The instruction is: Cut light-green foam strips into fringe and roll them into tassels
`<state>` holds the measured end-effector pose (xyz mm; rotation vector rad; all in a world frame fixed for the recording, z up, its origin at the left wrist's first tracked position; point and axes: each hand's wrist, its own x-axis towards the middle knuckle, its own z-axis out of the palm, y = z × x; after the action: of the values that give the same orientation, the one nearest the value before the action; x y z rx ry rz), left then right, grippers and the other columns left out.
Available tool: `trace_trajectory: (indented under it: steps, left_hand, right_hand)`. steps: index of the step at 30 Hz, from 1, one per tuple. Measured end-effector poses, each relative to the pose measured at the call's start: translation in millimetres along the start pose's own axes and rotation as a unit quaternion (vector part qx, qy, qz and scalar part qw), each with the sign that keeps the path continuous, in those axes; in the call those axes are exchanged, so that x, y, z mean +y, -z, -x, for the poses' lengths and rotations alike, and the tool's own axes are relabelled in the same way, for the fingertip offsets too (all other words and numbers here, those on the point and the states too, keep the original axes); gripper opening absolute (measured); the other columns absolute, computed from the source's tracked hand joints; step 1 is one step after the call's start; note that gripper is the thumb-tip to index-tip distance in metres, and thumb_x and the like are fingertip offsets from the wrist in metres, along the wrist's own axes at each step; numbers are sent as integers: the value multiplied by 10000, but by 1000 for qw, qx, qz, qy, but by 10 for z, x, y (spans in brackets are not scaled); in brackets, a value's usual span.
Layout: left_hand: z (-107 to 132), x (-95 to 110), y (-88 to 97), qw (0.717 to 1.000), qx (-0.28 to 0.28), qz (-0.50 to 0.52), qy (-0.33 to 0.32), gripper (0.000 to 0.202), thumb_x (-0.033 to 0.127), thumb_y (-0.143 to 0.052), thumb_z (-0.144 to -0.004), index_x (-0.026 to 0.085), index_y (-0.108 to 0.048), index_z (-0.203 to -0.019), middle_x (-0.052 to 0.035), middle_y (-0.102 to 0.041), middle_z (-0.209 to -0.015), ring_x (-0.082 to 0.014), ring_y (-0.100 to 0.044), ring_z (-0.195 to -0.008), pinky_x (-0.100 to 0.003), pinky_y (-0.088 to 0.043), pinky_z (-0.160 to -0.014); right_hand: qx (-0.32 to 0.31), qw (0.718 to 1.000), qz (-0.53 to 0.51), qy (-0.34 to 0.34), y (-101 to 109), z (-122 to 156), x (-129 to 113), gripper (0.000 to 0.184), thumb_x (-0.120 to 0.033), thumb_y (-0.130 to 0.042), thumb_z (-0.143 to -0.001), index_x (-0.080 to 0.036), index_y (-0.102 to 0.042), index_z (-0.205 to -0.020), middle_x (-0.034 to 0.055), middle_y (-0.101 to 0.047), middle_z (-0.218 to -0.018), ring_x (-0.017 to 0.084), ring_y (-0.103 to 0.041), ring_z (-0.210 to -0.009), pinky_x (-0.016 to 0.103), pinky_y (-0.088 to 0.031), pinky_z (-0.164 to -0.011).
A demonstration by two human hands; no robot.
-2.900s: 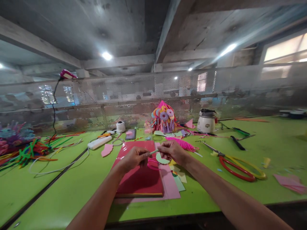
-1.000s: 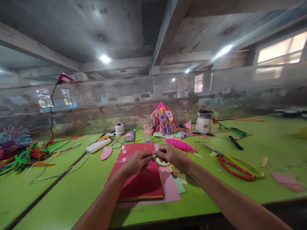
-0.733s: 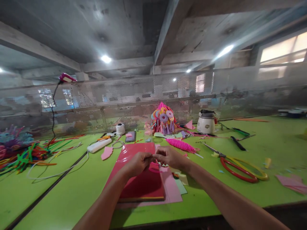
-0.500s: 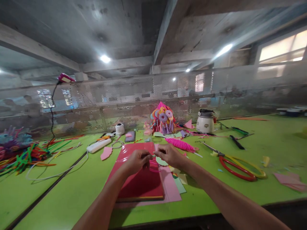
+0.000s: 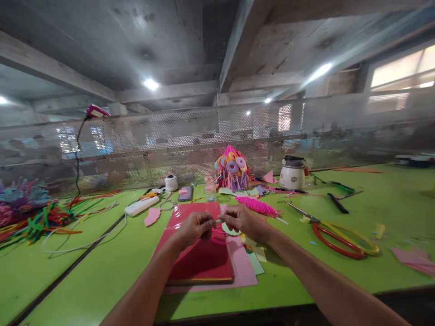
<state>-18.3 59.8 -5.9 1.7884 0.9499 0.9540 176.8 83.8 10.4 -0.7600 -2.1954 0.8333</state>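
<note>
My left hand and my right hand meet above a red sheet stack on the green table. Both pinch the ends of a thin pale green strip between thumb and fingers. A pale green paper disc hangs under my right hand, and a pink loop lies just below the hands. Pink and pastel paper sheets stick out from under the red stack.
Big red-and-yellow scissors lie to the right, a pink fringed roll behind the hands. A colourful paper ornament, a white pot, a white power strip and a pile of pipe cleaners sit farther off. A mesh fence backs the table.
The hands came together along the strip, then drew slightly apart again. The view shifted a little; nothing else on the table moved.
</note>
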Motion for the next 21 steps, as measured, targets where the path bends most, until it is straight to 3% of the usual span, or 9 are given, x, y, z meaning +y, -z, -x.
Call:
trace_trajectory:
  steps: [4,8,15,21]
  left_hand:
    - [-6,-22,16,999,11,-32,4,320,447,-520,-772,138,-537,-690,36,-511,-449,-66,-425,-371,-185,-274,-388]
    - [-11,-26,53,997,13,-81,-3,326,441,-501,-783,141,-542,-660,29,-518,-458,-78,-447,-398,-196,-300,-414]
    - [-14,-44,104,992,28,-119,-14,345,457,-480,-795,146,-532,-656,22,-529,-458,-80,-456,-397,-197,-339,-431]
    - [35,44,94,995,4,-97,-12,356,475,-458,-805,150,-512,-670,44,-494,-405,-46,-344,-302,-175,-270,-355]
  right_hand:
    - [-38,998,-39,-29,50,11,25,386,-485,-529,-799,-148,-542,-610,-21,-534,-496,72,-448,-402,187,-360,-406]
    - [-13,999,-39,-28,66,3,74,368,-439,-556,-791,-135,-574,-585,-29,-519,-469,59,-417,-387,178,-334,-392]
    - [4,995,-83,-58,110,-15,99,314,-412,-575,-774,-112,-628,-700,-15,-571,-496,52,-440,-375,162,-322,-354]
    - [-1,989,-127,-78,110,-1,22,337,-436,-605,-735,-101,-632,-711,-16,-566,-487,38,-410,-348,154,-300,-329]
